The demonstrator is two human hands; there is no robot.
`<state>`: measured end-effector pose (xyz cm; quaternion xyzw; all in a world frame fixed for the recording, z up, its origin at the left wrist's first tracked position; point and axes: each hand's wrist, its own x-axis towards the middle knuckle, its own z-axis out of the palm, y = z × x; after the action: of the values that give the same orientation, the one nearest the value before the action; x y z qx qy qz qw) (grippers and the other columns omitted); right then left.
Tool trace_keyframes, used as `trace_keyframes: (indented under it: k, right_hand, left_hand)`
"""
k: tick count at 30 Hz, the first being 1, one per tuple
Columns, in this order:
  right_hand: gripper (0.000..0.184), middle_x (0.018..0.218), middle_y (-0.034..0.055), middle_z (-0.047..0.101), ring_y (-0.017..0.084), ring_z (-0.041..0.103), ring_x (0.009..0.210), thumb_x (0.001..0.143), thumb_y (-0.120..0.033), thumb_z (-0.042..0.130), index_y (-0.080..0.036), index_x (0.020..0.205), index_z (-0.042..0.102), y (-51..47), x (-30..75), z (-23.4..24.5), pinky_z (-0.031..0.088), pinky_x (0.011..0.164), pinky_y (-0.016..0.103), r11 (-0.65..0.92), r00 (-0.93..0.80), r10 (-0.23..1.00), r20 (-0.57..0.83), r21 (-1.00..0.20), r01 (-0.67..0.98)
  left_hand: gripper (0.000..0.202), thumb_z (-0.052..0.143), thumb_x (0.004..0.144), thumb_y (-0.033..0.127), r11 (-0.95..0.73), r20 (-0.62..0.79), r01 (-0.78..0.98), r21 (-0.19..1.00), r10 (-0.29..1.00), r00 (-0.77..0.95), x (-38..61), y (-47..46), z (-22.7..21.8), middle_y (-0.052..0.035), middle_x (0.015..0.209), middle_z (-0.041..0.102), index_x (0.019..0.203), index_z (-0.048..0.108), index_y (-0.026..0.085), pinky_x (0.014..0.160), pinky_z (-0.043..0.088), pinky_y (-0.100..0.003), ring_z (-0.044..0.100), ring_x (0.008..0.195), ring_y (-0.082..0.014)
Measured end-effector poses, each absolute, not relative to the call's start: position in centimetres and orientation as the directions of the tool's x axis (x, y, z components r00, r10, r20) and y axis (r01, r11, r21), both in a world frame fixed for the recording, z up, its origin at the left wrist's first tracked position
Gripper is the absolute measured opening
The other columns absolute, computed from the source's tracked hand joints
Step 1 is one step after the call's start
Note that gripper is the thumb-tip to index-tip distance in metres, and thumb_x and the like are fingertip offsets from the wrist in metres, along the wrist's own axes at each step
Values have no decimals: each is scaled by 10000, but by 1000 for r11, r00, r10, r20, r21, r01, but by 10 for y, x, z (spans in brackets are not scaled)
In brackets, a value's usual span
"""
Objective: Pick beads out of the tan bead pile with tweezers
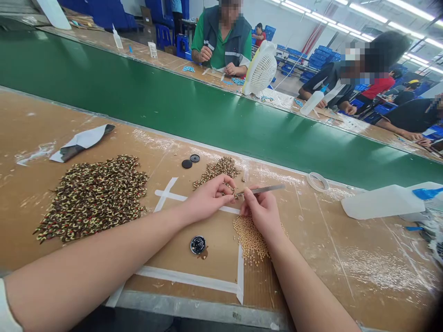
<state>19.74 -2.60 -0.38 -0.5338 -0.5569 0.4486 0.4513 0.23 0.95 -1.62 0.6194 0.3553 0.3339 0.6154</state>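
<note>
Metal tweezers (268, 189) are held in my right hand (265, 210), their tips pointing left toward my left fingertips. My left hand (211, 196) is closed in a pinch by a small dark-and-cream piece (237, 196); the exact grip is too small to make out. Just beyond lies a small heap of similar pieces (219, 170). Under and beside my right hand spreads a pile of tan beads (251, 242). A shallow black cap (198, 245) with shiny, wet-looking contents sits nearer to me. To the left is a large pile of dark-and-cream pieces with red spots (97, 198).
Two black discs (187, 163) lie beyond white tape strips (194, 275). A white bottle (382, 202) lies at right near a tape roll (317, 181). A green belt (173, 106) crosses behind; beyond it are a fan (261, 69) and seated people (221, 41).
</note>
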Motion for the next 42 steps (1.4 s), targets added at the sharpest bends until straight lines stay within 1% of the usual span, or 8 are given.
trace_keyframes:
  k: [13, 22, 25, 27, 30, 34, 37, 42]
  right_hand:
    - [353, 471, -23, 610, 147, 540, 412, 961, -542, 645, -220, 826, 592, -32, 192, -3, 390, 461, 263, 31, 42, 998, 40, -982, 186]
    - [405, 489, -21, 599, 142, 515, 425, 932, -605, 642, -223, 810, 583, -30, 193, -1, 388, 466, 274, -20, 19, 1000, -17, -987, 158]
    - [363, 491, -35, 585, 129, 503, 443, 944, -567, 644, -214, 873, 597, -26, 197, 2, 386, 486, 262, -46, 41, 998, -40, -989, 142]
    - [331, 505, -40, 583, 131, 513, 461, 949, -542, 646, -215, 929, 606, -24, 202, 5, 394, 498, 264, -30, 102, 995, -14, -988, 150]
    - [296, 562, -38, 592, 133, 532, 506, 950, -514, 652, -224, 974, 599, -20, 210, 9, 406, 517, 270, 19, 187, 981, 50, -986, 164]
    - [255, 618, -44, 536, 129, 501, 551, 947, -482, 656, -233, 961, 600, -15, 218, 8, 394, 530, 273, 75, 210, 970, 121, -974, 216]
    - [313, 627, -23, 518, 148, 492, 570, 976, -531, 576, -227, 927, 634, -12, 224, 3, 391, 534, 289, 108, 188, 968, 167, -952, 285]
    - [289, 735, 29, 640, 196, 581, 682, 975, -497, 562, -225, 982, 661, -8, 236, -3, 430, 631, 320, 120, 181, 956, 229, -873, 472]
  left_hand:
    - [204, 634, 932, 240, -27, 13, 23, 999, 882, 471, 5, 3, -10, 9, 891, 675, 1088, 503, 241, 825, 533, -339, 734, 904, -177]
    - [200, 620, 945, 263, -19, 4, 28, 999, 881, 473, 6, 5, -11, 2, 908, 684, 1089, 482, 243, 842, 524, -337, 725, 925, -175]
    - [198, 609, 953, 288, -95, 15, 156, 983, 893, 450, 2, 6, -8, -4, 926, 692, 1111, 497, 247, 725, 489, -307, 678, 788, -150]
    - [193, 594, 957, 297, -195, 40, 311, 930, 896, 442, -2, 7, -4, -12, 944, 701, 1128, 519, 248, 655, 440, -302, 618, 704, -140]
    - [186, 556, 965, 284, -348, 98, 481, 805, 876, 472, -8, 7, -1, -27, 984, 716, 1147, 538, 249, 652, 410, -311, 606, 719, -157]
    - [242, 494, 973, 256, -484, 132, 571, 663, 827, 547, -12, 7, -2, -27, 917, 719, 1213, 520, 253, 646, 381, -315, 615, 721, -183]
    - [284, 483, 956, 245, -532, 103, 641, 554, 807, 581, -12, 6, -3, -29, 842, 708, 1237, 527, 255, 631, 350, -317, 619, 708, -206]
    - [270, 487, 931, 238, -570, 86, 717, 401, 803, 590, -14, 6, -3, -34, 785, 695, 1183, 580, 268, 628, 321, -332, 584, 636, -219]
